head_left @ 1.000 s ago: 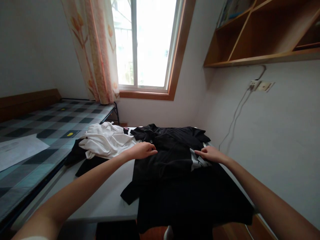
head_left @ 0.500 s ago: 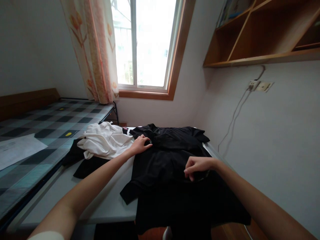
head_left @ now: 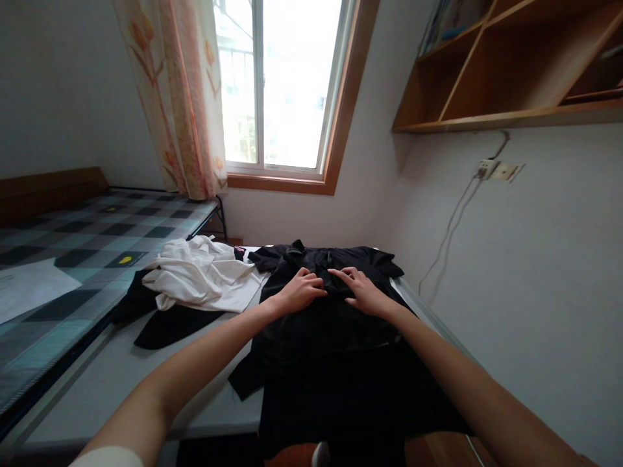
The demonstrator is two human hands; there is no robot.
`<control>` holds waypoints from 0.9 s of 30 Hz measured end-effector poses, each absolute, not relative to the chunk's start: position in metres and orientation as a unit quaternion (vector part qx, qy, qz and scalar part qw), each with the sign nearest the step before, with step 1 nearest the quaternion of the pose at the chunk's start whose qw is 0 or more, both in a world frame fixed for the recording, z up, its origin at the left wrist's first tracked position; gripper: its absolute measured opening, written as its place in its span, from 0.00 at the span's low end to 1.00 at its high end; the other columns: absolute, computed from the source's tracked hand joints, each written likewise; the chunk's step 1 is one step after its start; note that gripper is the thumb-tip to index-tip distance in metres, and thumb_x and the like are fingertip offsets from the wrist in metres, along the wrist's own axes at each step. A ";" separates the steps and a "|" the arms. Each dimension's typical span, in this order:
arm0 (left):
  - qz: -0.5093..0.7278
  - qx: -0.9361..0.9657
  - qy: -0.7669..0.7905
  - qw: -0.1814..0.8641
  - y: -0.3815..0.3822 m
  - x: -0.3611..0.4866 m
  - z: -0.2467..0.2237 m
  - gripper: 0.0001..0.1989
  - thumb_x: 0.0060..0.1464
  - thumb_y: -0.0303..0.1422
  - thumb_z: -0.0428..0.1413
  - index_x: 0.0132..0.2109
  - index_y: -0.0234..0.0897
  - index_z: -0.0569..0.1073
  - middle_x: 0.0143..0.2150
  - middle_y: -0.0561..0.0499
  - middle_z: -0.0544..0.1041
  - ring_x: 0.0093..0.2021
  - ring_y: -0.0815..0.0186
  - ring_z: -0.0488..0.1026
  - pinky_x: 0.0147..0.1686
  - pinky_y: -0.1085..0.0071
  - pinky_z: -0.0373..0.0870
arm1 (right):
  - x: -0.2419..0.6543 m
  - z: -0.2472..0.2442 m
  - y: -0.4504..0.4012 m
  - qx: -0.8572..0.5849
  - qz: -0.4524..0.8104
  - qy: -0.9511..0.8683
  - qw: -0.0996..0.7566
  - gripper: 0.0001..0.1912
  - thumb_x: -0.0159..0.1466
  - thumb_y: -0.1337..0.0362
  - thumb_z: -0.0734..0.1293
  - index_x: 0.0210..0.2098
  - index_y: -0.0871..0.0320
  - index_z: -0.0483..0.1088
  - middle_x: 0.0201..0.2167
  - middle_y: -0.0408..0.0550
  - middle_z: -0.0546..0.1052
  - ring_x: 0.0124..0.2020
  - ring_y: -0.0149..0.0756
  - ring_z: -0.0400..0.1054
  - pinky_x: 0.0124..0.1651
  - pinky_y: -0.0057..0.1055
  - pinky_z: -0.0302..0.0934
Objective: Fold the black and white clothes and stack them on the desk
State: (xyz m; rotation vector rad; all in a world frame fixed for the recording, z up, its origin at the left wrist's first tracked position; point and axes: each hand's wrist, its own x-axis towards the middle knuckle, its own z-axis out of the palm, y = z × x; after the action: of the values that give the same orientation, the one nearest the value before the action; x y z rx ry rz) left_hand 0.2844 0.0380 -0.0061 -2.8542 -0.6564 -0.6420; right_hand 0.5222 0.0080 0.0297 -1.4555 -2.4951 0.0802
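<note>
Black clothing (head_left: 311,337) lies spread over a white table (head_left: 214,395), its lower part hanging past the front edge. My left hand (head_left: 302,289) rests on the upper middle of the black cloth, thumb and fingers bent toward each other around a bit of the fabric. Close to its right, my right hand (head_left: 361,290) touches the same cloth with its fingers spread. A gap separates the two hands. Left of them, a crumpled white garment (head_left: 204,275) lies partly over other black cloth (head_left: 170,326).
At the left stands a bed with a checkered mattress (head_left: 121,224) and a paper sheet (head_left: 34,285) on it. A curtain (head_left: 187,97) hangs by the window. Wooden shelves (head_left: 516,65) and a socket with a cable (head_left: 487,169) are on the right wall.
My left hand has moved right along the black cloth. My right hand has moved up and left toward it, and its curled fingers have spread. The view has shifted slightly.
</note>
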 end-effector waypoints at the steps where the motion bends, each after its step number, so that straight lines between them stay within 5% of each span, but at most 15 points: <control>1: -0.207 -0.956 -0.189 0.084 0.033 0.287 -0.004 0.14 0.61 0.26 0.50 0.48 0.44 0.76 0.42 0.49 0.77 0.43 0.64 0.70 0.50 0.62 0.54 | 0.521 0.029 0.010 -0.495 -0.016 -0.863 0.103 0.42 0.52 0.75 0.68 0.64 0.45 0.60 0.61 0.54 0.62 0.59 0.50 0.59 0.57 0.50 0.58; 4: -0.187 -0.962 -0.178 0.089 0.027 0.288 0.000 0.14 0.62 0.28 0.49 0.51 0.42 0.74 0.41 0.48 0.77 0.43 0.64 0.71 0.50 0.64 0.55 | 0.521 0.029 0.012 -0.466 -0.081 -0.880 0.050 0.23 0.54 0.76 0.68 0.47 0.50 0.76 0.60 0.52 0.65 0.63 0.54 0.53 0.58 0.52 0.55; 8: -0.173 -0.942 -0.285 0.046 0.039 0.272 -0.002 0.17 0.57 0.31 0.55 0.54 0.40 0.70 0.47 0.46 0.74 0.49 0.59 0.69 0.50 0.63 0.57 | 0.532 0.033 0.006 -0.436 -0.145 -0.885 0.072 0.08 0.56 0.70 0.69 0.35 0.56 0.78 0.58 0.51 0.69 0.63 0.56 0.52 0.59 0.54 0.53; 15: -0.191 -0.910 -0.368 -0.002 0.062 0.241 -0.003 0.16 0.49 0.37 0.62 0.47 0.42 0.74 0.51 0.45 0.70 0.54 0.53 0.64 0.56 0.55 0.54 | 0.555 0.040 -0.029 -0.371 -0.253 -0.892 0.058 0.04 0.57 0.69 0.69 0.28 0.58 0.77 0.59 0.50 0.69 0.63 0.56 0.52 0.61 0.52 0.51; 20: -0.170 -0.947 -0.272 0.017 0.057 0.243 0.005 0.04 0.47 0.32 0.60 0.33 0.38 0.74 0.60 0.45 0.67 0.62 0.50 0.59 0.59 0.55 0.50 | 0.560 0.025 -0.043 -0.311 -0.263 -0.913 0.013 0.10 0.58 0.73 0.66 0.28 0.56 0.78 0.62 0.43 0.66 0.64 0.51 0.52 0.63 0.49 0.47; 24: -0.080 -0.967 -0.241 0.028 0.054 0.247 0.010 0.07 0.45 0.28 0.59 0.35 0.38 0.73 0.43 0.45 0.77 0.53 0.53 0.69 0.59 0.55 0.48 | 0.559 0.018 -0.044 -0.260 -0.240 -0.935 -0.002 0.10 0.58 0.74 0.65 0.30 0.56 0.78 0.60 0.43 0.69 0.64 0.49 0.54 0.63 0.47 0.47; 27: -0.104 -0.953 -0.280 0.046 0.054 0.243 0.011 0.14 0.47 0.23 0.55 0.43 0.38 0.72 0.37 0.46 0.76 0.43 0.57 0.72 0.55 0.58 0.52 | 0.559 0.018 -0.045 -0.293 -0.237 -0.926 -0.019 0.08 0.60 0.71 0.65 0.31 0.57 0.77 0.46 0.49 0.79 0.60 0.48 0.60 0.61 0.46 0.47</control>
State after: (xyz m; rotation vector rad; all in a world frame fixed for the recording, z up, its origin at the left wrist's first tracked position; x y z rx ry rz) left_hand 0.2430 0.0540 0.0113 -2.9092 -0.8558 -0.3165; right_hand 0.5589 -0.0453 0.0179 -0.9321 -2.9451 -0.7551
